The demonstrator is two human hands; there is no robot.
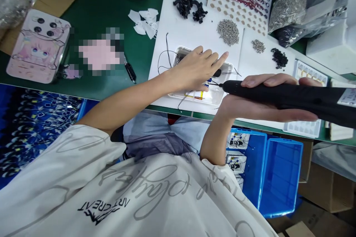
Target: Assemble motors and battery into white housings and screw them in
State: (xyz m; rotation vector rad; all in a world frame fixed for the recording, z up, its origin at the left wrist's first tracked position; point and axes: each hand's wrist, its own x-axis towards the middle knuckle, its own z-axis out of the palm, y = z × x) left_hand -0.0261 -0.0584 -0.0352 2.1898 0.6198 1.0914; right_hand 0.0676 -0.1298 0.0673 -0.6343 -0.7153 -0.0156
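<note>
A white plastic case (227,67) lies on white sheeting at the table's front edge, with wires, a yellow part and small blue parts inside. My left hand (191,68) reaches across it palm down, its fingers bent near the far rim, one finger stretched out and the thumb low over the inside. Much of the case is hidden under that hand. My right hand (250,105) is wrapped round a black electric screwdriver (292,96), held almost level. Its thin bit points left into the case, close to my left thumb; what the tip touches is too small to tell.
Behind the case are black plastic parts (183,5), silver screws (228,32) and white pieces (144,22). Farther right lie more screws (258,46) and small black parts (279,58). A pen (129,72) and decorated tin (39,46) are left. Blue bins (283,177) stand below the table.
</note>
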